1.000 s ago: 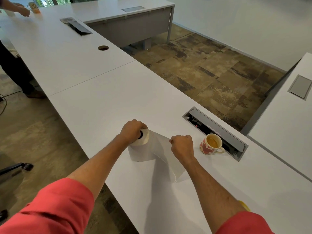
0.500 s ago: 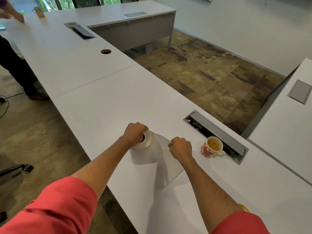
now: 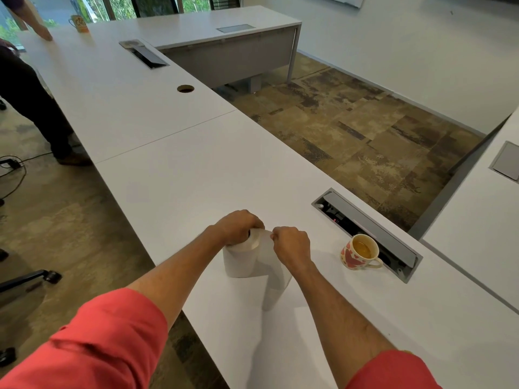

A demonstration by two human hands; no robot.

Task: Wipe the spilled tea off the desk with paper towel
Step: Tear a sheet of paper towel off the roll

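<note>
Step in hand: tearing sheet from paper towel roll (image 3: 240, 259), standing upright on desk (image 3: 174, 175) near front edge. Left hand (image 3: 238, 226) clamping down over roll top, fingers curled round it. Right hand (image 3: 292, 245) pinching pulled-out sheet (image 3: 273, 279) at upper edge, just beside roll; sheet hanging to desk surface, not yet detached. Mug (image 3: 361, 251) of tea sitting upright to right, beside open cable tray (image 3: 368, 234). Spill itself not discernible on white surface. Next move, as judged: sharp pull away from braced roll.
</note>
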